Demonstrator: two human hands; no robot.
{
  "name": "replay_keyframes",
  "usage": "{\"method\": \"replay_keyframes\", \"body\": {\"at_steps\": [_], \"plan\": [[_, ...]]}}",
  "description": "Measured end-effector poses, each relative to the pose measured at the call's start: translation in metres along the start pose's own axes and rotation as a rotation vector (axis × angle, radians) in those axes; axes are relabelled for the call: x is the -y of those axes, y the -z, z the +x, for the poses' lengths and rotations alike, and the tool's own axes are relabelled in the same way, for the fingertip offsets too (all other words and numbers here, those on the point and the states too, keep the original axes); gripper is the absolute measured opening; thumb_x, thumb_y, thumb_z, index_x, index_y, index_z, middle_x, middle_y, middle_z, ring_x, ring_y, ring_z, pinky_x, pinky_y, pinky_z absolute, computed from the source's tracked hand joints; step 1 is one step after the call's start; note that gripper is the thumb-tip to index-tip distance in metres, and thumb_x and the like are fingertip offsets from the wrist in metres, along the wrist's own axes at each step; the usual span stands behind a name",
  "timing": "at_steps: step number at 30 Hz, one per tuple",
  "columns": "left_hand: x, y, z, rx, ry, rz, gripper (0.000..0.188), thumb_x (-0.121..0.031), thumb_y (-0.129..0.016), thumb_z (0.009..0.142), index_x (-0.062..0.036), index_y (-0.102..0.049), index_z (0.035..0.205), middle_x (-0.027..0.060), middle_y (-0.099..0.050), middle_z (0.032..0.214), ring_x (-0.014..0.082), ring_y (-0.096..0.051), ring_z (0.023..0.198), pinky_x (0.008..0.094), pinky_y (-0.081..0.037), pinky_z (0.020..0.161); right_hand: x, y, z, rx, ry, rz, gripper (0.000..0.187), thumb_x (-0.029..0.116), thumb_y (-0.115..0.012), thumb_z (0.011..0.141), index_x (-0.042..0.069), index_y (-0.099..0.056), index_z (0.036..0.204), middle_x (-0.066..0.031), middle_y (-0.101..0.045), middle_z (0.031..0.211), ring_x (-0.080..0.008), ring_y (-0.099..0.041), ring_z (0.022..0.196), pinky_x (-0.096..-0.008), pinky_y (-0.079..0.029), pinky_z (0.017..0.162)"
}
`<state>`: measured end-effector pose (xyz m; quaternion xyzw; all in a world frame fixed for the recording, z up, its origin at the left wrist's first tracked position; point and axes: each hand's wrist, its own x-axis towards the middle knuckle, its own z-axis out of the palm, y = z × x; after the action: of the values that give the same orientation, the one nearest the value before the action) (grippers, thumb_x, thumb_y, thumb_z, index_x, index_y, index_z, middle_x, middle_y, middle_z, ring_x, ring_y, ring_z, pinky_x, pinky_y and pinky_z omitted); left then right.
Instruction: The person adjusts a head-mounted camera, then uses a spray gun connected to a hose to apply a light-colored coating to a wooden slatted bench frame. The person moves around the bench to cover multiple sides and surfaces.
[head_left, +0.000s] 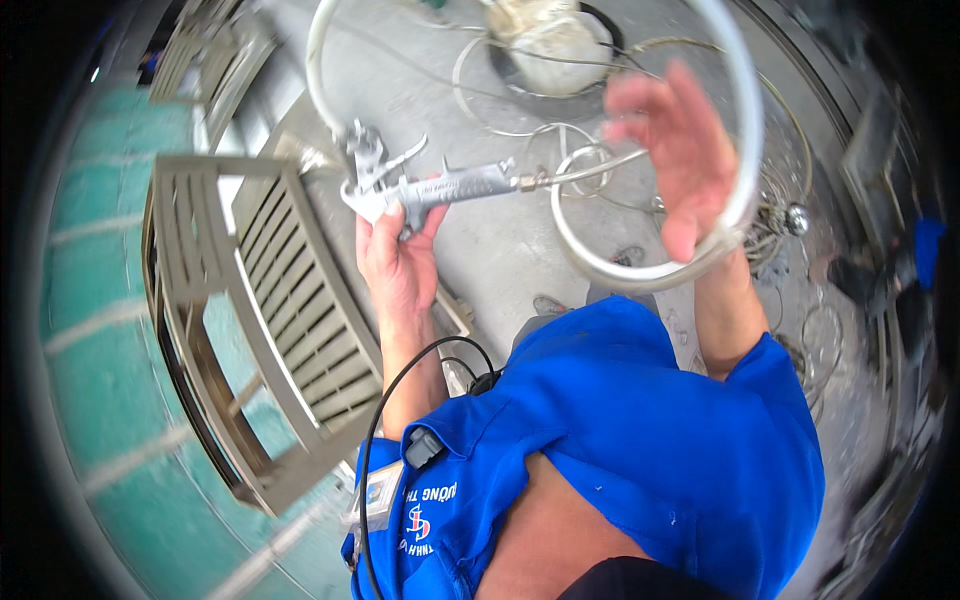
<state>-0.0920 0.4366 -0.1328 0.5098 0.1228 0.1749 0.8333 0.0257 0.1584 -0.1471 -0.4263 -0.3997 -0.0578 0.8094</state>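
Note:
My left hand (pixel 400 250) grips a silver spray gun (pixel 458 187) by its body, thumb near the spray head. From the gun's head a pale hose (pixel 318 62) arcs up and out of view. A thinner clear hose runs from the brass-coloured fitting (pixel 526 183) at the other end toward my right hand. That right hand (pixel 690 160) is raised and blurred, its fingers apart and holding nothing that I can see. A thick whitish hose (pixel 748 110) loops around beside it and crosses at the wrist.
Slatted grey-brown wooden furniture (pixel 300 290) stands close on my left, with more slatted pieces (pixel 205 60) behind. Green flooring (pixel 100 390) lies beyond it. A dark tub with a pale container (pixel 560 55) sits ahead. Tangled hoses (pixel 775 225) cover the floor at right.

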Motion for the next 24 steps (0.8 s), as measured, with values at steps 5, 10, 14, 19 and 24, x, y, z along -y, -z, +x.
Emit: {"method": "replay_keyframes", "body": {"at_steps": [5, 10, 14, 19, 24], "plan": [[-0.077, 0.033, -0.064, 0.009, -0.149, 0.139, 0.044, -0.003, -0.058, 0.1, -0.0017, -0.045, 0.142, 0.0131, -0.063, 0.127, 0.032, -0.066, 0.12, 0.0455, -0.059, 0.095, -0.035, -0.134, 0.045, 0.618, 0.018, -0.535, 0.105, 0.04, -0.092, 0.069, 0.003, -0.043, 0.154, -0.0195, -0.049, 0.151, -0.0333, -0.05, 0.138, -0.0472, -0.046, 0.109], [-0.106, 0.075, -0.128, -0.227, -0.213, 0.383, 0.041, -0.006, -0.06, 0.1, -0.0007, -0.051, 0.14, 0.0088, -0.064, 0.126, 0.0167, -0.065, 0.109, 0.0343, -0.055, 0.094, -0.062, -0.276, -0.011, 0.589, 0.236, -0.787, 0.082, 0.016, -0.08, 0.075, 0.0, -0.047, 0.148, -0.0219, -0.054, 0.139, -0.0431, -0.055, 0.128, -0.0484, -0.048, 0.105], [-0.107, 0.113, -0.166, -0.293, -0.252, 0.55, 0.035, -0.013, -0.064, 0.101, -0.0005, -0.057, 0.133, 0.0043, -0.067, 0.116, 0.0091, -0.061, 0.103, 0.0267, -0.049, 0.09, -0.064, -0.33, -0.034, 0.676, -0.057, -0.623, 0.076, 0.002, -0.07, 0.076, 0.0, -0.046, 0.148, -0.0233, -0.059, 0.126, -0.0457, -0.058, 0.12, -0.0485, -0.048, 0.101], [-0.085, 0.141, -0.197, -0.259, -0.212, 0.609, 0.044, -0.025, -0.066, 0.103, 0.0023, -0.061, 0.137, 0.0091, -0.068, 0.128, 0.0148, -0.061, 0.116, 0.0303, -0.049, 0.099, -0.083, -0.318, -0.048, 0.843, -0.143, -0.528, 0.071, 0.003, -0.065, 0.085, 0.003, -0.042, 0.152, -0.0251, -0.059, 0.126, -0.0415, -0.059, 0.12, -0.0451, -0.048, 0.104], [-0.047, 0.157, -0.22, -0.2, 0.024, 0.596, 0.042, -0.028, -0.067, 0.102, -0.0049, -0.063, 0.138, 0.0093, -0.07, 0.128, 0.0162, -0.062, 0.117, 0.0341, -0.05, 0.102, -0.092, -0.232, -0.042, 0.771, -0.858, -0.273, 0.072, 0.02, -0.071, 0.095, 0.006, -0.037, 0.157, -0.0162, -0.057, 0.144, -0.0284, -0.064, 0.118, -0.0372, -0.063, 0.072]]}}
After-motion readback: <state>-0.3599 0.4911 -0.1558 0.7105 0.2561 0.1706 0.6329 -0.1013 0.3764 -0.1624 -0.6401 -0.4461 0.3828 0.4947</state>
